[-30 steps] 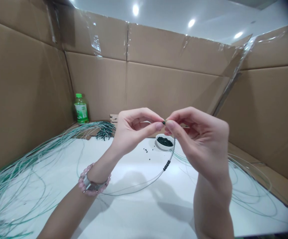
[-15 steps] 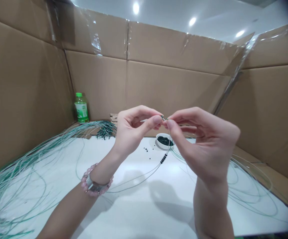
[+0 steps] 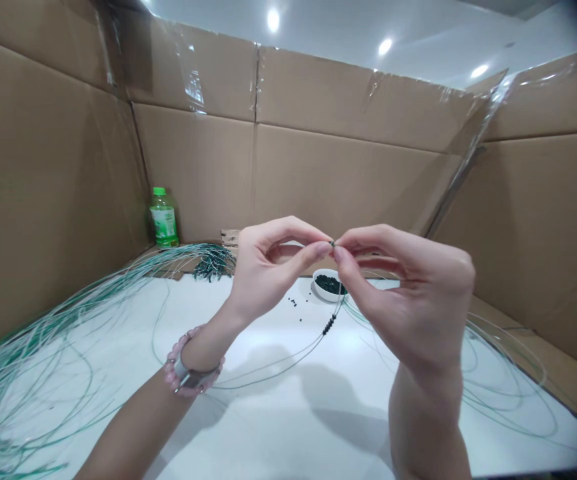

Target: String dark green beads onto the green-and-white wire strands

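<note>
My left hand (image 3: 268, 263) is closed in a pinch on a tiny dark bead (image 3: 332, 243), mostly covered by the fingertips. Right up against it, my right hand (image 3: 403, 287) pinches thin cord (image 3: 340, 290). The two hands' fingertips meet above the table. From the right fingers the cord hangs down through a short row of black beads (image 3: 329, 325), then two strands run left behind my left wrist. Behind the hands stands a small white bowl (image 3: 317, 288) of dark beads, with several loose beads (image 3: 293, 303) on the table beside it.
A big bundle of green and white cords (image 3: 68, 320) spreads over the left side of the white table (image 3: 268, 427). More loose cords (image 3: 508, 407) curl at the right. A green bottle (image 3: 164, 220) stands in the back left corner. Cardboard walls (image 3: 358, 173) enclose the table.
My fingertips have closed together, and the short gap of cord between them is gone. Both hands have dropped slightly, and the strung beads hang a little lower.
</note>
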`<act>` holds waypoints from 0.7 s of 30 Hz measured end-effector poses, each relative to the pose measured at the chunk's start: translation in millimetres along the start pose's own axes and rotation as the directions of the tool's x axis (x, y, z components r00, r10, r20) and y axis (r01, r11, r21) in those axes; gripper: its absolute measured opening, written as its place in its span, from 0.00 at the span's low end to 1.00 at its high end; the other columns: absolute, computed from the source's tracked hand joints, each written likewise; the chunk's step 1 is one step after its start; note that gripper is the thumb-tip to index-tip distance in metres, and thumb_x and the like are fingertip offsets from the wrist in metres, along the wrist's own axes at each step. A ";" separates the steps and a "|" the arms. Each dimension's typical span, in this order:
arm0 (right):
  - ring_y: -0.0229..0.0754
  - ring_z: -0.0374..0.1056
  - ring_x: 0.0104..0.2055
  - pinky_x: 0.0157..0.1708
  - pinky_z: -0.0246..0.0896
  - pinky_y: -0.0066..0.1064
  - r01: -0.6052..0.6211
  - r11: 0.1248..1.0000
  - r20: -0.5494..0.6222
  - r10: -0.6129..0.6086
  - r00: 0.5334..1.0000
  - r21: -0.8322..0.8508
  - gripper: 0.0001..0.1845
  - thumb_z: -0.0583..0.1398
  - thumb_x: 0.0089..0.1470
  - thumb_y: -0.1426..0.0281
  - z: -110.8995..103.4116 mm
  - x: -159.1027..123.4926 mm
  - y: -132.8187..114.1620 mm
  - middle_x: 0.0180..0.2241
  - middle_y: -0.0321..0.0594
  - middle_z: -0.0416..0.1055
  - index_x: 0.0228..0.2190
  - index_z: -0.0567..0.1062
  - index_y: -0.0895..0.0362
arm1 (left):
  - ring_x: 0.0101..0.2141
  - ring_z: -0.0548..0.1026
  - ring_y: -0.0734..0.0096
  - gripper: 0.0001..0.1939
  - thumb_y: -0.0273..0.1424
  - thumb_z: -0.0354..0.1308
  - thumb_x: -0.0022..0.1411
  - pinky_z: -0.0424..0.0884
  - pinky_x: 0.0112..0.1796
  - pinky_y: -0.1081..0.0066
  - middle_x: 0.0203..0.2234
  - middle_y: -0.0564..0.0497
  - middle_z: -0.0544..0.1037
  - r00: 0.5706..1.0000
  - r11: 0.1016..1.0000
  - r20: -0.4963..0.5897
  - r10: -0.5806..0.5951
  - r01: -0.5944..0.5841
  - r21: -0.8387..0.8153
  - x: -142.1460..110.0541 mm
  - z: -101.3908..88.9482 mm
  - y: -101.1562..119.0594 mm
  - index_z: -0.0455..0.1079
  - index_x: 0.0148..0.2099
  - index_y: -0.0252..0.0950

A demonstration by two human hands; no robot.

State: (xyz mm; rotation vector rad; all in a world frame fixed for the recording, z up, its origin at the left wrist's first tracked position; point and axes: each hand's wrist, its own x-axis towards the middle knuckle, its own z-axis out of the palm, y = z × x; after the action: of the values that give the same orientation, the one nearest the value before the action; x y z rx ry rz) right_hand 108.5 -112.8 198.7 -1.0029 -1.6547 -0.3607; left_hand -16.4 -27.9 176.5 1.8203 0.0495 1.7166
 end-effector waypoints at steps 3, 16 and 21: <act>0.33 0.70 0.26 0.29 0.71 0.26 0.037 0.998 0.046 -0.035 0.998 -0.043 0.06 0.61 0.51 0.77 -4.6 1.9 1.7 0.26 0.31 0.75 0.28 0.74 0.54 | 0.27 0.76 0.77 0.02 0.28 0.64 0.54 0.75 0.28 0.79 0.26 0.52 0.79 0.997 0.990 0.041 0.060 -0.065 0.122 0.3 -4.5 1.9 0.75 0.32 0.35; 0.36 0.74 0.27 0.27 0.74 0.24 -0.155 0.981 0.101 0.144 0.984 0.115 0.07 0.63 0.47 0.78 2.3 3.7 7.1 0.26 0.32 0.77 0.26 0.76 0.53 | 0.27 0.74 0.77 0.03 0.23 0.60 0.57 0.70 0.28 0.76 0.26 0.52 0.79 0.942 0.823 0.150 0.301 -0.336 0.459 1.2 -9.6 0.3 0.73 0.32 0.35; 0.38 0.73 0.27 0.25 0.72 0.25 -0.197 0.977 0.160 0.182 0.970 0.084 0.04 0.61 0.49 0.75 2.5 4.1 14.7 0.26 0.34 0.75 0.26 0.74 0.54 | 0.24 0.72 0.79 0.04 0.23 0.58 0.58 0.68 0.26 0.78 0.24 0.53 0.77 0.924 0.764 0.187 0.333 -0.381 0.520 0.9 -6.5 -3.3 0.72 0.31 0.34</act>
State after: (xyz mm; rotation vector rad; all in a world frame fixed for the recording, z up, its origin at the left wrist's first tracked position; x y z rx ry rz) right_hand 118.0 -100.6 197.8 -1.1257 -1.6772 -0.0749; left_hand -21.0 -22.2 175.5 2.4545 0.1894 2.0333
